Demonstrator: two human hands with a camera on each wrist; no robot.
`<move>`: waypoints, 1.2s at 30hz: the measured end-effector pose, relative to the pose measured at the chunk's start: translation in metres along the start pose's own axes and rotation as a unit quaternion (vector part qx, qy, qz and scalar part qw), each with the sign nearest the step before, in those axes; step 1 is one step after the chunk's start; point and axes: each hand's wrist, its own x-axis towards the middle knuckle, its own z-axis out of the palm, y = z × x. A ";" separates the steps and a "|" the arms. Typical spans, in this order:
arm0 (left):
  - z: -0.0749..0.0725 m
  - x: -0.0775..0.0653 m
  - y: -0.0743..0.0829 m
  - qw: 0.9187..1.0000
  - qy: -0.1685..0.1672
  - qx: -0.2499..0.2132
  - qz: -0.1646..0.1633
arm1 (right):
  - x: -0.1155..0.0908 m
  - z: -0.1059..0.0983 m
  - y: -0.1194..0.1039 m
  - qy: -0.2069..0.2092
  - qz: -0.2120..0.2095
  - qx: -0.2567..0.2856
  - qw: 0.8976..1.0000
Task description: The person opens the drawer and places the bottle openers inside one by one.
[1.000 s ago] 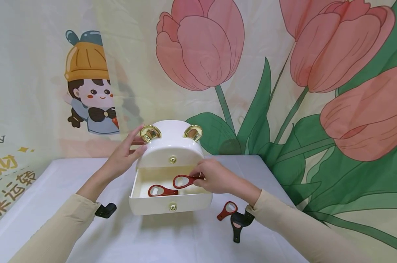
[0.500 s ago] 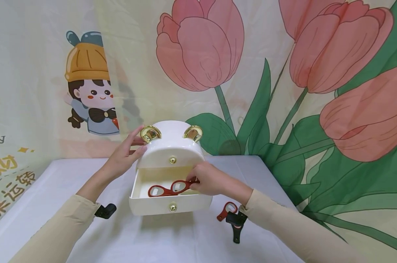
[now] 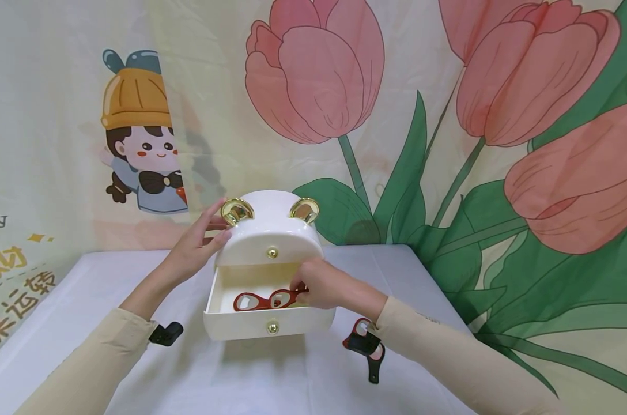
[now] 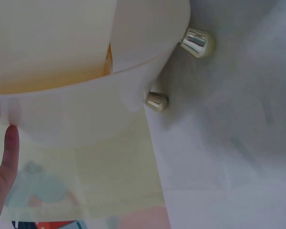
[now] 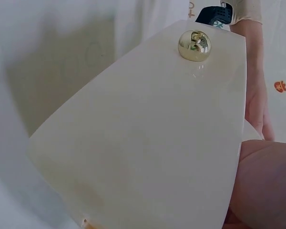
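A white storage box [image 3: 270, 230] with gold bear ears has its lower drawer [image 3: 241, 327] pulled out. Straight fingers of my left hand [image 3: 191, 252] touch the box's left side beside the gold ear; in the left wrist view, fingertips of the left hand [image 4: 2, 164] meet the white wall. My right hand [image 3: 321, 282], over the drawer's right side, pinches the handle of a red magnifying glass [image 3: 287, 298]. Its rim overlaps the handle of another red magnifying glass [image 3: 251, 301] lying in the drawer. The drawer front [image 5: 148, 129] hides the held item in the right wrist view.
On the white-clothed table [image 3: 251, 386], right of the box, lie a black magnifying glass [image 3: 374, 369] and a red magnifying glass [image 3: 362, 326], both partly hidden by the right wrist camera [image 3: 362, 344]. A tulip-printed backdrop [image 3: 313, 86] hangs behind.
My right hand has moved left and slightly down in the drawer, bringing the held red magnifying glass up against the lying one. The left hand and the box have stayed put.
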 end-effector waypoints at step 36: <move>0.001 0.000 -0.002 1.000 0.004 0.010 0.006 | 0.000 -0.005 0.000 0.005 0.009 -0.012 1.000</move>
